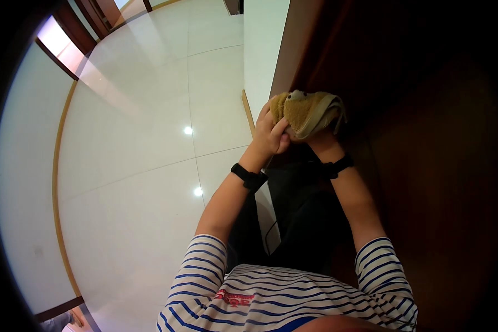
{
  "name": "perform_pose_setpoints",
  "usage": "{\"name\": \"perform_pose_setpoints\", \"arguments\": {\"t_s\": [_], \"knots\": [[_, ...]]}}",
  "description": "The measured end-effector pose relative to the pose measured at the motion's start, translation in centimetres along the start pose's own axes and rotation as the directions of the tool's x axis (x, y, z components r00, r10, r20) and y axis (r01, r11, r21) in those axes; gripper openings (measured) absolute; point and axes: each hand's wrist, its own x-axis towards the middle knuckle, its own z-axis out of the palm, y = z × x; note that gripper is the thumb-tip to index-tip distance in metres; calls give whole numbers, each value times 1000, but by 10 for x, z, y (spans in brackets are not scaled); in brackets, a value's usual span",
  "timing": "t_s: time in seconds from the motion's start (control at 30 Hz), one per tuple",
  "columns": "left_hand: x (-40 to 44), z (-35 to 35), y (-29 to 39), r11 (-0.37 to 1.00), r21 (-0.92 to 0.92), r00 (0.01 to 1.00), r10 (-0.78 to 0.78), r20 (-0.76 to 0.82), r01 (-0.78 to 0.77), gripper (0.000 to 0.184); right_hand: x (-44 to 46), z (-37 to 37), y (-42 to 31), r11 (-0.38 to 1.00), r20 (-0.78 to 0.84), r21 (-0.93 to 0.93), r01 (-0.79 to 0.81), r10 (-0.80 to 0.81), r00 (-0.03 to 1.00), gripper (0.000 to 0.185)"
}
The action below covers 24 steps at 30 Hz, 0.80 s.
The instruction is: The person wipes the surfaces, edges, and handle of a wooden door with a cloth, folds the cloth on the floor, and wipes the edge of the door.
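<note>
A small fuzzy tan shoe, with dark spots like eyes near its top and a pale band along its side, is held up in front of me. My left hand grips its left end, the fingers curled against the fuzzy surface. Below and behind it is my right hand, whose fingers are mostly hidden by the shoe. Both wrists wear black bands.
A dark brown wooden surface fills the right side, in shadow. Ahead, a white wall end juts out beside the shoe. Pale glossy floor tiles spread to the left, with doorways at the far left. Another person's hand shows at bottom left.
</note>
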Motion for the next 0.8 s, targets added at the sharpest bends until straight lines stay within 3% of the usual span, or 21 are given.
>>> {"name": "perform_pose_setpoints", "arguments": {"t_s": [0.07,0.13,0.2,0.33,0.4,0.47,0.5,0.57,0.6,0.63,0.67,0.73,0.8], "knots": [[-21,-1,-2,999,35,998,-11,56,9,38,-13,7,-3,992,-19,129,-4,6,1000,32],[-31,-5,1,998,68,993,-23,112,15,38,-23,16,-6,993,-49,114,10,-4,999,28],[-35,-11,6,989,86,976,-135,170,122,38,-28,21,-9,995,-78,96,24,-17,997,25],[-26,-13,8,965,71,936,-263,235,253,33,-26,21,-9,986,58,107,-125,119,991,26],[-1,-16,14,794,-40,778,-582,236,606,29,-14,14,-5,976,116,47,-213,206,972,30],[43,-12,9,629,-138,644,-746,166,765,26,-5,11,-2,962,-35,-1,-273,273,961,40],[62,-6,3,725,-165,740,-671,46,668,27,2,8,-3,955,-33,-3,-295,295,955,40],[103,-8,-5,679,-214,701,-712,42,703,32,24,10,2,888,-136,278,-367,415,900,44],[117,-5,-10,629,-328,676,-736,42,705,33,30,12,6,887,-145,274,-372,421,896,44],[140,-5,-10,669,-307,697,-717,-25,677,33,40,11,7,841,-229,400,-365,477,849,42],[161,-6,-11,768,-128,762,-640,-101,628,38,53,5,6,789,-302,515,-334,532,791,39],[181,-6,-17,848,86,852,-520,-65,524,41,68,-10,0,742,-321,590,-320,579,750,35],[176,2,-22,895,132,904,-425,-46,427,41,69,-19,-1,699,-247,613,-368,612,751,32]]}}
